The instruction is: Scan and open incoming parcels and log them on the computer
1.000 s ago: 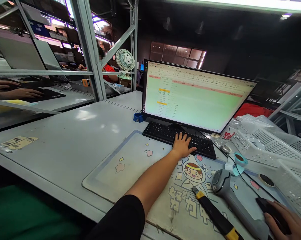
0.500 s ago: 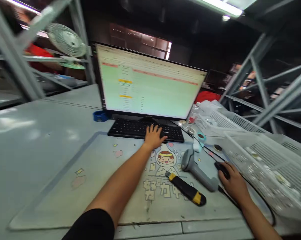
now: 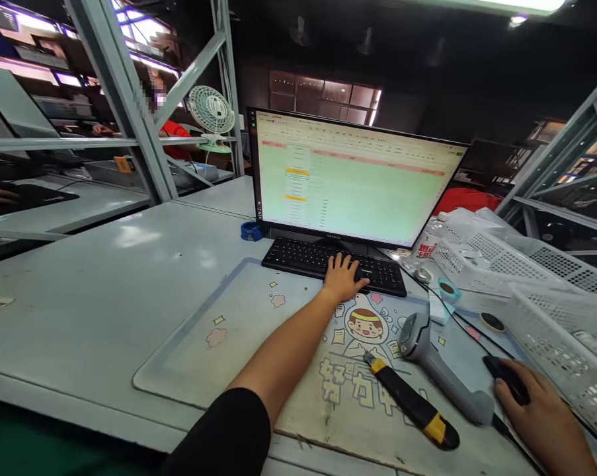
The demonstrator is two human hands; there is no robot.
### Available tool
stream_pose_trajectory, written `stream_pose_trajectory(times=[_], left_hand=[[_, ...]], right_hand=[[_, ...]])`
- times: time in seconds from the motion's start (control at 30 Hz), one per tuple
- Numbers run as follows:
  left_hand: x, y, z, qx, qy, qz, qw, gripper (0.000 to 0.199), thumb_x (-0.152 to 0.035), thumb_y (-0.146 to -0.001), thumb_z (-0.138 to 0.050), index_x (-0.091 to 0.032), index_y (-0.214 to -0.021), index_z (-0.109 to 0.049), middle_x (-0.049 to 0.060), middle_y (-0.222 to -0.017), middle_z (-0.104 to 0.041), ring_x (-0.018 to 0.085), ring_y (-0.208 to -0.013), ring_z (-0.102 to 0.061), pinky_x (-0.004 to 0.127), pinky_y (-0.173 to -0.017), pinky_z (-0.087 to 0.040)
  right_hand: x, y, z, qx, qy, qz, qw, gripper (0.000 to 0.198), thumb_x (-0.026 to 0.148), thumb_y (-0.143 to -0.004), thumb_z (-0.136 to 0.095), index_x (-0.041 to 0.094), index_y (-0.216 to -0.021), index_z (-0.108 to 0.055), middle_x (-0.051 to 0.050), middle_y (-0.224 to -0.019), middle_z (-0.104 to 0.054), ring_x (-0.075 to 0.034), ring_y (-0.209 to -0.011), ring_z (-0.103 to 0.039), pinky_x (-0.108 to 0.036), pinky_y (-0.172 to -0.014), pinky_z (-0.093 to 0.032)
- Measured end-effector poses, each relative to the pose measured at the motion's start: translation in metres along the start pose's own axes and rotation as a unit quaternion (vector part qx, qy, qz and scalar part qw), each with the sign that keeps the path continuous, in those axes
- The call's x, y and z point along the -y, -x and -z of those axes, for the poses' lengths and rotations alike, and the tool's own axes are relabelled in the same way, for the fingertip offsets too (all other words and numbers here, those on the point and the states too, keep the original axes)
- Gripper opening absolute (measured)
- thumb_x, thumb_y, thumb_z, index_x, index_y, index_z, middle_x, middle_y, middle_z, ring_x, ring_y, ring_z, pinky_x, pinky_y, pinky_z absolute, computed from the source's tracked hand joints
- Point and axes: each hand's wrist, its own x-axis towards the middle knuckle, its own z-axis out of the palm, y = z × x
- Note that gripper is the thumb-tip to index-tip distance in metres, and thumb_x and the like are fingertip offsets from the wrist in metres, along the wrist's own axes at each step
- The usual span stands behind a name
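My left hand (image 3: 342, 276) lies on the right part of the black keyboard (image 3: 298, 254), fingers spread over the keys. At the right, my right hand (image 3: 541, 413) is curled around a black computer mouse (image 3: 507, 379) on the desk mat (image 3: 179, 370). Between my hands, a grey barcode scanner (image 3: 444, 373) rests on the mat with its cable running toward the lower right. Left of it lies a black and yellow utility knife (image 3: 412, 400). Behind the keyboard stands a monitor (image 3: 358, 178) with a pale green spreadsheet-like page; its text is too small to read.
White perforated baskets (image 3: 551, 330) line the right side. Rolls of tape (image 3: 447, 289) and a plastic bottle (image 3: 428, 239) stand near the monitor's right edge, a blue tape roll (image 3: 251, 231) at its left. Metal frames (image 3: 124, 99) and a fan (image 3: 211, 109) are behind; another person's hand shows far left.
The view has turned left, so the desk and monitor sit further right in the picture. My left hand stays on the keyboard and my right hand on the mouse.
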Motion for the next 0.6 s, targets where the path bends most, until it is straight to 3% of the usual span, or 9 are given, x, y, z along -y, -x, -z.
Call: stream_pose_trajectory(times=[0.23, 0.37, 0.6], left_hand=[[0.0, 0.0, -0.003, -0.012, 0.004, 0.0, 1.0, 0.083, -0.075, -0.109, -0.034, -0.019, -0.17, -0.048, 0.012, -0.178, -0.039, 0.042, -0.168, -0.023, 0.061, -0.138, -0.017], [-0.001, 0.0, -0.001, -0.01, 0.002, -0.001, 1.0, 0.082, -0.074, -0.11, -0.035, -0.02, -0.17, -0.048, 0.011, -0.178, -0.039, 0.041, -0.168, -0.024, 0.061, -0.138, -0.018], [-0.003, 0.002, 0.005, -0.011, -0.013, 0.007, 1.0, 0.077, -0.068, -0.11, -0.039, -0.018, -0.168, -0.05, 0.013, -0.178, -0.039, 0.042, -0.167, -0.026, 0.06, -0.137, -0.019]], right_hand=[[0.006, 0.004, -0.001, -0.032, 0.003, 0.004, 0.999, 0.059, 0.069, -0.098, -0.042, 0.031, -0.136, -0.066, -0.006, -0.15, -0.066, -0.038, -0.125, -0.071, -0.053, -0.092, -0.058], [0.003, 0.003, -0.004, -0.043, 0.012, 0.008, 0.999, 0.058, 0.068, -0.097, -0.045, 0.031, -0.134, -0.068, -0.007, -0.147, -0.067, -0.038, -0.121, -0.072, -0.053, -0.089, -0.06], [0.022, 0.011, 0.003, -0.099, 0.011, 0.061, 0.993, 0.048, 0.05, -0.099, -0.049, 0.024, -0.133, -0.072, -0.011, -0.144, -0.068, -0.033, -0.122, -0.071, -0.048, -0.102, -0.059]])
